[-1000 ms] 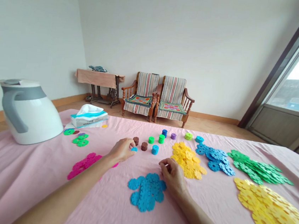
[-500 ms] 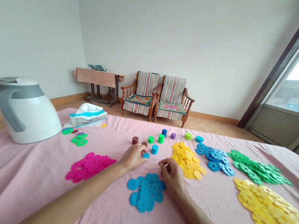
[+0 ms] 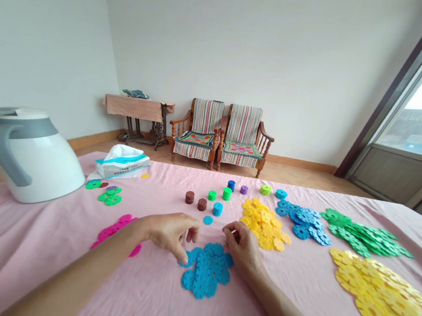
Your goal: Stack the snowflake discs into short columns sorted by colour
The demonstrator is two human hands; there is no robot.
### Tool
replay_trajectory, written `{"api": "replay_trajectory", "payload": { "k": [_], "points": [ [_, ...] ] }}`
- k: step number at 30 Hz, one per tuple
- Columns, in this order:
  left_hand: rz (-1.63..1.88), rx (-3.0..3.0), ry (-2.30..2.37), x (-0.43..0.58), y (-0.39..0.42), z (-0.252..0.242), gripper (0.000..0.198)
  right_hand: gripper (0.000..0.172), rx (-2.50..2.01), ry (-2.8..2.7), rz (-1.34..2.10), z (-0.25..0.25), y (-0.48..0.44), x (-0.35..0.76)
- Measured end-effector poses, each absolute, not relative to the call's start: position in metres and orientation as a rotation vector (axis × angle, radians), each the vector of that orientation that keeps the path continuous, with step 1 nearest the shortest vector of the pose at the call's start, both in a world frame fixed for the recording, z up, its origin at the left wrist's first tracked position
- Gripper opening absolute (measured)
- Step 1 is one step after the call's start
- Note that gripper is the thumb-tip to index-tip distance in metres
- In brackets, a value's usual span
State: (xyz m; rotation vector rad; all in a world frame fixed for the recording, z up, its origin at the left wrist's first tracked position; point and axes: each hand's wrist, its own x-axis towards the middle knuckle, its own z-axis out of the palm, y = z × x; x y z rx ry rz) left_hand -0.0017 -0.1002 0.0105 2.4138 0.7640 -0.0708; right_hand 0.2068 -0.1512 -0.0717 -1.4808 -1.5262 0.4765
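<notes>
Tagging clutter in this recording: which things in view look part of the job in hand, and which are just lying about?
Seemingly part of the job:
light-blue disc pile
single light-blue disc
small disc stacks
other coloured disc piles

Seemingly just lying about:
white jug
tissue box
armchairs

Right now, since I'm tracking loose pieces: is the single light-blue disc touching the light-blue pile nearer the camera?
Apart. The head view shows a strip of pink cloth between the light-blue disc and the light-blue pile.
</notes>
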Motion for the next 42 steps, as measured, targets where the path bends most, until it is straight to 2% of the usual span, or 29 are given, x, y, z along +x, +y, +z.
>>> {"api": "replay_trajectory", "payload": {
  "k": [2,7,15,24,32,42],
  "points": [
    [-0.110,2.484,0.777,-0.003,-0.111,0.014,0.038,0.016,-1.486,-1.524,0.484,-0.072,-0.151,0.207],
    [0.040,2.522,0.952,-0.005,-0.130,0.006,0.024,0.016,-1.482,-1.516,0.508,-0.072,-0.151,0.206],
    [0.145,2.506,0.964,-0.009,-0.128,-0.001,0.017,0.016,-1.493,-1.532,0.483,-0.071,-0.151,0.206],
    [0.262,2.473,0.984,-0.010,-0.102,0.001,0.019,0.016,-1.476,-1.528,0.499,-0.071,-0.152,0.206],
    [0.537,2.522,1.151,0.029,-0.076,-0.011,0.019,0.016,-1.450,-1.502,0.503,-0.070,-0.151,0.205],
    [0.481,2.611,1.166,0.046,-0.073,-0.029,0.022,0.017,-1.462,-1.511,0.492,-0.066,-0.153,0.205]
  ]
}}
